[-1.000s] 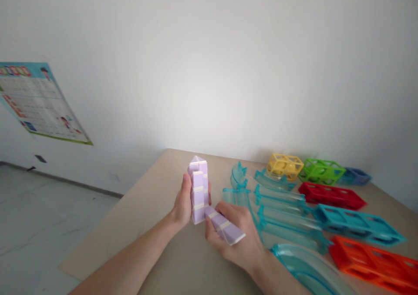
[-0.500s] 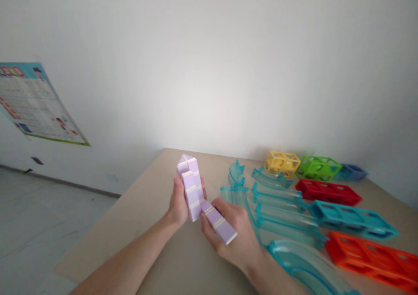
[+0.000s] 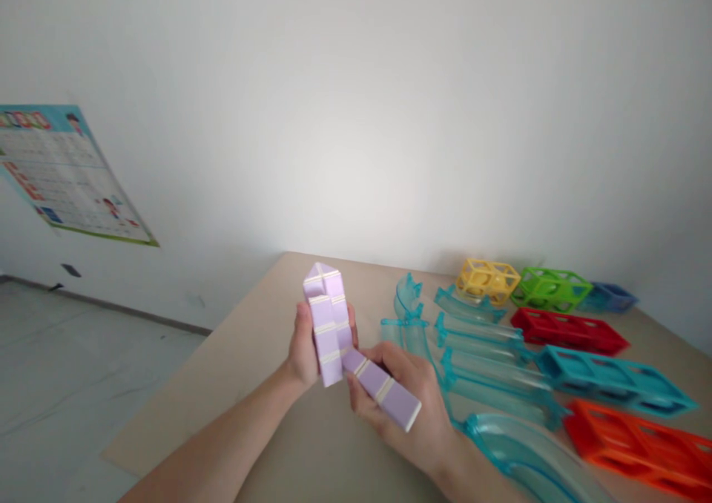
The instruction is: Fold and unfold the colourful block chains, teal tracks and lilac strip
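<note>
A lilac twist snake puzzle [image 3: 328, 332] with thin cream bands is held up over the table between both hands. Its folded part stands nearly upright, a wedge-shaped tip on top. My left hand [image 3: 303, 351] is closed around that part, thumb on the near side and fingertips showing behind its right edge. From its lower end a straight arm of segments slants down to the right toward me. My right hand [image 3: 409, 395] grips this slanting arm, thumb below and fingers along the top, close to the fold. Fingers behind the puzzle are partly hidden.
Right of my hands lie several clear teal track pieces [image 3: 489, 373] on the beige table [image 3: 267, 306]. Beyond them are open-frame blocks: yellow [image 3: 486, 279], green [image 3: 550, 288], blue [image 3: 612, 296], red [image 3: 567, 330], teal [image 3: 617, 379] and orange [image 3: 639, 444]. A white wall rises behind.
The slanting arm of the puzzle and my right hand have shifted slightly right and down. The folded part has turned a little in my left hand. The whole view has shifted slightly.
</note>
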Available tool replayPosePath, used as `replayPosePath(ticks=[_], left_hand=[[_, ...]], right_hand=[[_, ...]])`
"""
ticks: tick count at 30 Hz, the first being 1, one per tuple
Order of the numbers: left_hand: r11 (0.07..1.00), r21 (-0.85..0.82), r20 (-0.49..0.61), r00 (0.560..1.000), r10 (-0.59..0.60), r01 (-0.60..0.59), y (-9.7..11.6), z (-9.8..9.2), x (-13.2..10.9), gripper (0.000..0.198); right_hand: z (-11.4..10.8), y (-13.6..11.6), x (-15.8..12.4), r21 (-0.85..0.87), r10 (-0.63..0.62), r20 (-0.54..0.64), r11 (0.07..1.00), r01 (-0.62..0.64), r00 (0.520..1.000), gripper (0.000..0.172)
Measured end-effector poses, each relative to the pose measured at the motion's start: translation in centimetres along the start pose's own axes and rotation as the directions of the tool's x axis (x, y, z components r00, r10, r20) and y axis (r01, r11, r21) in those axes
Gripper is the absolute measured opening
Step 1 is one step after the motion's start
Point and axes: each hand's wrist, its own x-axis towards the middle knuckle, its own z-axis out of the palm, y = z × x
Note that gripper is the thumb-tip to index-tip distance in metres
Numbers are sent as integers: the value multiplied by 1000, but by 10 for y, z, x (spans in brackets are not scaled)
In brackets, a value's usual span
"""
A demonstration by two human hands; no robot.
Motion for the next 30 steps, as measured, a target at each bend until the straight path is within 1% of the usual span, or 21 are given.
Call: replayPosePath(ticks=[2, 4, 5, 6, 7, 8, 9, 11, 12, 13, 14, 15, 18, 23, 25, 27, 30], left_hand=[[998, -13, 51, 997, -63, 64, 3, -3, 1, 77], [983, -10, 94, 978, -184, 186, 7, -7, 4, 77], [961, 2, 118, 954, -275, 277, 8, -8, 5, 77], [928, 17, 140, 919, -370, 371, 9, -9, 7, 77], [894, 25, 152, 883, -445, 446, 10, -10, 8, 77], [875, 18, 152, 864, -481, 484, 10, -10, 10, 77], [877, -7, 142, 868, -475, 481, 10, -11, 10, 77], [909, -76, 111, 910, -401, 410, 9, -10, 11, 77], [921, -96, 102, 924, -368, 378, 9, -10, 11, 77], [924, -102, 106, 928, -357, 368, 9, -10, 11, 78], [918, -93, 121, 919, -374, 386, 9, -10, 12, 79], [904, -76, 138, 902, -409, 421, 9, -11, 12, 80], [856, -41, 173, 847, -503, 516, 11, -15, 12, 82], [804, -53, 203, 795, -572, 592, 12, -20, 12, 77], [800, -61, 208, 792, -574, 596, 12, -19, 11, 76], [819, -74, 211, 811, -545, 569, 11, -17, 11, 77], [850, -80, 214, 842, -495, 521, 11, -13, 12, 79]], right_hand=[[-2, -1, 1, 2, -11, 28, 1000, 11, 1000, 7], [-3, -2, 2, 35, -27, 68, 999, 24, 997, 8], [-3, -3, 2, 68, -30, 88, 997, 24, 996, 8], [-2, -3, 2, 112, -20, 106, 994, 8, 994, 10], [0, -4, 1, 168, 17, 111, 985, -35, 994, 11], [2, -4, 0, 234, 78, 105, 967, -101, 991, 13], [4, -5, -1, 309, 157, 88, 935, -177, 984, 15], [10, -5, -3, 471, 304, 66, 830, -298, 951, 19], [13, -5, -4, 541, 348, 69, 775, -328, 935, 21], [15, -4, -4, 594, 370, 73, 730, -338, 926, 22], [16, -4, -5, 626, 371, 78, 704, -335, 925, 23], [17, -3, -6, 641, 365, 80, 693, -328, 928, 25], [16, -2, -8, 630, 343, 106, 703, -330, 933, 28], [14, 0, -7, 651, 282, 149, 694, -308, 948, 25], [17, 1, -7, 671, 280, 151, 675, -306, 948, 24], [20, 2, -7, 695, 325, 150, 637, -333, 934, 26], [26, 6, -7, 736, 415, 136, 565, -373, 899, 28]])
